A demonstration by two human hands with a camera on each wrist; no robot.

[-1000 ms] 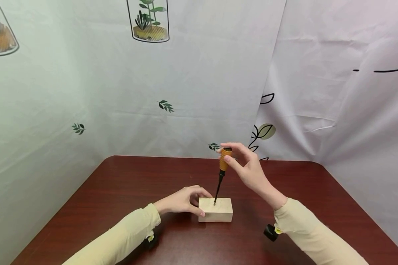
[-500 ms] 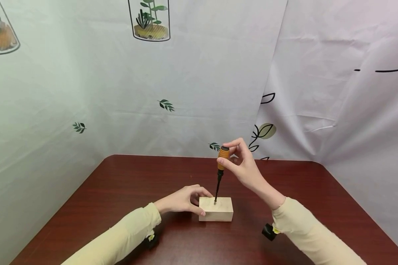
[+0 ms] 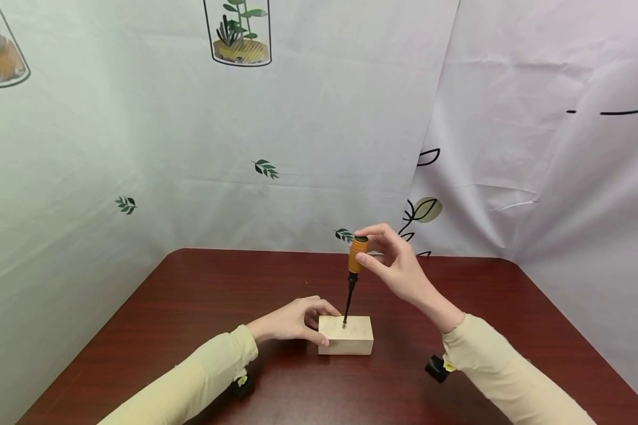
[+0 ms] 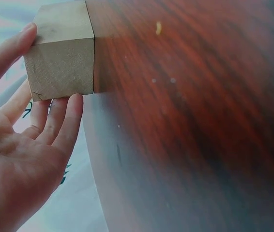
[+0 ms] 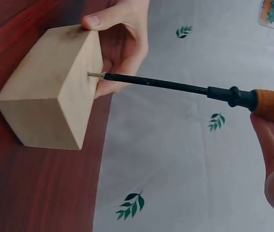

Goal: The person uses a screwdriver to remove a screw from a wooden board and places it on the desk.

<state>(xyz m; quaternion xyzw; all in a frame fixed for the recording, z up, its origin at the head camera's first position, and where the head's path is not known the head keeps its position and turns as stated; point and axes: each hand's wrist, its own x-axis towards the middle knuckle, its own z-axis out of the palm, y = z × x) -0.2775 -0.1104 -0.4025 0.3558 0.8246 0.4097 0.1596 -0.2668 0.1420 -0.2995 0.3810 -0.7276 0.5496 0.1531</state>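
A pale wooden block (image 3: 345,347) lies on the table, its left end pinched between the thumb and fingers of my left hand (image 3: 292,320). In the left wrist view the thumb is on one side of the block (image 4: 62,67) and the fingertips on the opposite one. My right hand (image 3: 404,268) holds a screwdriver (image 3: 358,257) by its orange handle, the thumb on its side and a finger over its dark end cap. The black shaft slants slightly from upright. In the right wrist view its tip meets a small screw (image 5: 96,75) that stands partly out of the block's top face.
The dark red-brown wooden table (image 3: 234,277) has rounded far corners. A pale cloth backdrop (image 3: 319,118) printed with leaves and jars hangs behind and at both sides. A black wrist camera (image 3: 437,368) sticks out below the right sleeve.
My right hand's fingers have shifted round the screwdriver handle, moving left and then slightly back right. The screwdriver's tilt has changed a little. Left hand and block have stayed in place.
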